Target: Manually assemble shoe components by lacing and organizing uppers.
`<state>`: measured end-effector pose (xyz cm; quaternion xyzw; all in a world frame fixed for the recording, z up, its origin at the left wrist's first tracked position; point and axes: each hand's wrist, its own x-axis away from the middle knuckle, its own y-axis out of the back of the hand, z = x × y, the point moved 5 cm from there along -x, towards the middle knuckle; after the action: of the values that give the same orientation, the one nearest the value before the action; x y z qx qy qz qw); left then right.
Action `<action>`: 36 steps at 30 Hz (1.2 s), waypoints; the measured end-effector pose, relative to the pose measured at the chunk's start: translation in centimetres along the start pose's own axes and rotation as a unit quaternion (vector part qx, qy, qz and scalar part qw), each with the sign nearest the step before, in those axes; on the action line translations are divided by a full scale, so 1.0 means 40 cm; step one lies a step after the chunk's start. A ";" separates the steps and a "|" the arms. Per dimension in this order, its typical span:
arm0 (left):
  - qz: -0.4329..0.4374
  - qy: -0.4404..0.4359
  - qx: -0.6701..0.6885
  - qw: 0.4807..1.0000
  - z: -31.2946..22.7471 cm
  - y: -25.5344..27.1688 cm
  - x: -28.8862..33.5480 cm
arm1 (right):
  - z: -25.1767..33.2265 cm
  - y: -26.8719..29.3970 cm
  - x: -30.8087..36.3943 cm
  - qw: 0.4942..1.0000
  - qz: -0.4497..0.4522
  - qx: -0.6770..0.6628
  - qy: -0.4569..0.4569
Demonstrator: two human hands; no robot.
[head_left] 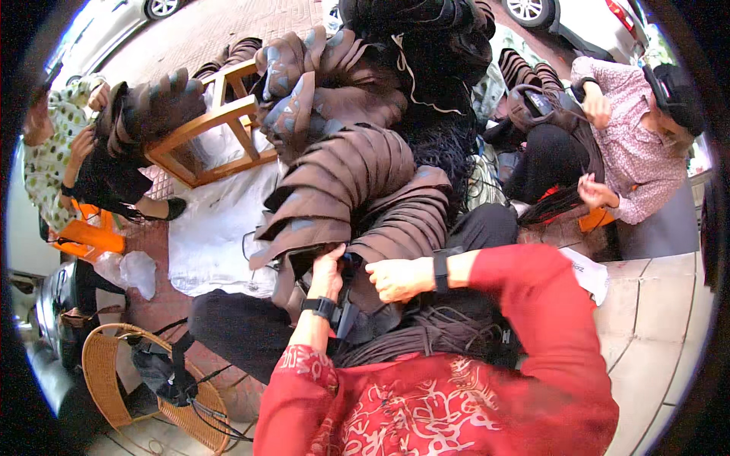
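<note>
The stack of brown shoe pieces [342,178] leans toward the person, probably for easy reach. The left hand [327,275] seems to grip its near edge, fingers closed; right of that edge, the right hand [397,280] curls its fingers, contents hidden.

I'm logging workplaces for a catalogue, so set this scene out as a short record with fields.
Left hand: at the lower edge of the brown stacked pieces
Right hand: fingers curled; anything held is hidden
Lap: dark cords
Others: person in a dotted top, left; person in a patterned top, right
Furniture: wicker chair, lower left
</note>
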<state>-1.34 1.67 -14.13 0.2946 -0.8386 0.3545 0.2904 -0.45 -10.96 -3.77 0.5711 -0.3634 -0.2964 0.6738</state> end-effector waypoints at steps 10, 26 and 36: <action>0.006 -0.019 -0.160 0.987 -0.061 -0.013 0.007 | 0.028 0.127 0.016 0.974 -0.129 -0.175 -0.062; -0.003 -0.018 -0.310 0.951 -0.114 -0.045 0.037 | -0.044 0.085 -0.069 0.848 -0.052 -0.448 -0.278; 0.043 0.069 -0.184 0.980 -0.036 -0.002 -0.026 | -0.151 -0.029 0.014 0.879 -0.151 -0.168 -0.420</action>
<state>-0.20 3.04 -13.96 0.1748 -0.8793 0.2255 0.3813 4.87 -8.27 -5.33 0.3194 -0.4664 -0.6633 0.4904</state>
